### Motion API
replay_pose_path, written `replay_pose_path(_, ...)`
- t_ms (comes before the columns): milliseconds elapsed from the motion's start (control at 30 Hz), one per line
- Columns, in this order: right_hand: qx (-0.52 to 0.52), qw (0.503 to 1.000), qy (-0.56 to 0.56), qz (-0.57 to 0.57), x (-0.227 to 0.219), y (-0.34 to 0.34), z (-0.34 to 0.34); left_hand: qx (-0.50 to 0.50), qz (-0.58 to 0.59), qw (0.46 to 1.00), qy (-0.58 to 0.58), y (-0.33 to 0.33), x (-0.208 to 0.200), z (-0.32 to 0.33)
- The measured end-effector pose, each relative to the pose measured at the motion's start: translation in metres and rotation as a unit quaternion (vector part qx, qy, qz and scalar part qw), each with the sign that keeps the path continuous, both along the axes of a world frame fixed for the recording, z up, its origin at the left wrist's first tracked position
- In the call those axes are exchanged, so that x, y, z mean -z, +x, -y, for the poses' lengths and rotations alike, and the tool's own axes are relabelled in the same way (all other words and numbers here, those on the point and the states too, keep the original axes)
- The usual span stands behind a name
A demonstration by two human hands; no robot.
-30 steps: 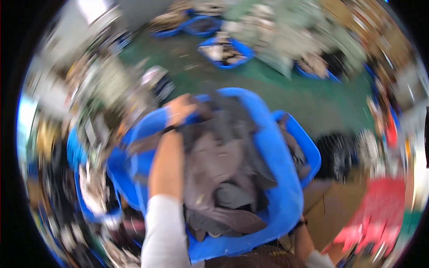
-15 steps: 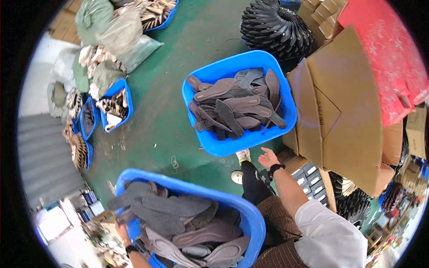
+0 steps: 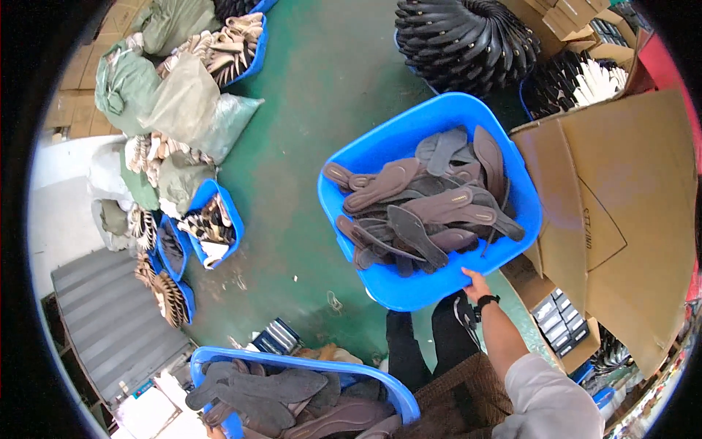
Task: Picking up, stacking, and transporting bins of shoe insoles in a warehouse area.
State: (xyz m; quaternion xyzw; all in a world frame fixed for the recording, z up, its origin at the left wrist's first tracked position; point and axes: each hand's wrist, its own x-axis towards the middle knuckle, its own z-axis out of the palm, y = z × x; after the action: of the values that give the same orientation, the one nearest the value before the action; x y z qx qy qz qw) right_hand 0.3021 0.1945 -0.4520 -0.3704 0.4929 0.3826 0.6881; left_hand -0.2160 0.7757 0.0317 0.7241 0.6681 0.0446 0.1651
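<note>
A blue plastic tub (image 3: pixel 398 291) full of brown and dark grey sandal insoles (image 3: pixel 442 205) stands in front of me. My right hand (image 3: pixel 477 284), with a dark band on its wrist, is closed on this tub's near rim. A second blue tub (image 3: pixel 401 395), close to my body at the lower edge, holds more grey and brown insoles (image 3: pixel 281 391). Only a sliver of my left hand (image 3: pixel 214 432) shows, at the left end of that nearer tub. It appears closed on the tub's end; most of its fingers are hidden.
Large cardboard boxes (image 3: pixel 621 212) stand at the right, beside a box of small packs (image 3: pixel 561 322). A coil of black shoe parts (image 3: pixel 468 44) is at the far right. Sacks (image 3: pixel 183 95) and smaller blue tubs (image 3: pixel 232 234) line the left. String (image 3: pixel 334 301) lies on the green floor.
My right hand has gone from open beside the farther tub to gripping its rim. The nearer tub and my left hand have sunk lower in view, and the farther tub appears nearer.
</note>
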Motion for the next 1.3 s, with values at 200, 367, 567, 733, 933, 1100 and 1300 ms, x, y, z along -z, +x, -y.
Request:
replay_pose_path(200,0.031,0.997,0.012,0.076,-0.059,0.005,-0.019,0.016,0.024,0.999,0.02,0.042,0.001,-0.115)
replay_pose_path(367,0.103,0.985,-0.035,0.132,-0.12,0.003,-0.085,0.103,0.075,0.991,0.039,0.096,0.046,-0.271)
replay_pose_path(567,0.158,0.974,-0.08,0.142,-0.207,-0.003,-0.161,0.152,0.002,0.987,0.048,0.206,0.064,-0.473)
replay_pose_path(733,0.183,0.972,-0.097,0.114,-0.295,0.002,-0.219,0.122,-0.002,0.985,0.118,0.262,0.039,-0.558)
replay_pose_path(933,0.209,0.962,-0.085,0.155,-0.391,0.071,-0.308,0.18,-0.006,0.958,0.224,0.399,0.035,-0.646)
replay_pose_path(1100,0.22,0.952,-0.087,0.196,-0.414,0.17,-0.384,0.153,0.042,0.97,0.185,0.555,0.012,-0.708)
replay_pose_path(1300,0.211,0.951,-0.053,0.218,-0.387,0.326,-0.453,0.169,0.085,0.945,0.269,0.67,-0.035,-0.8)
